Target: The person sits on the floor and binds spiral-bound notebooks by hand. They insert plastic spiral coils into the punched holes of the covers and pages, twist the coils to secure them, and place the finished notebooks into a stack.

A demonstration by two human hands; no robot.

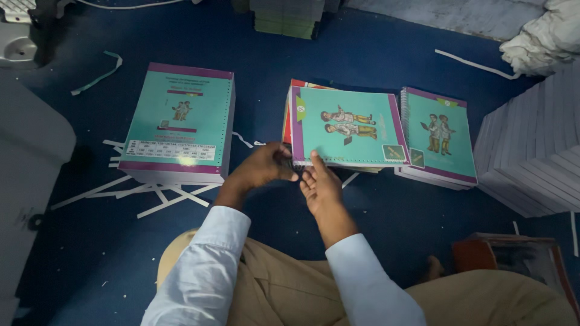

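The teal booklet point(344, 127) tops a short stack in the middle of the blue floor point(374, 54), its near left corner between both hands. The left hand point(263, 166) curls closed on that corner; the right hand point(320, 187) lies open, fingers touching the near edge. A careless pull could slide the covers askew or onto the neighbouring booklet stack point(438, 136). Paper strips point(163, 199) underfoot may snag.

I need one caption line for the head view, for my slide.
Both hands, left hand and right hand, at the spiral edge of a teal booklet.
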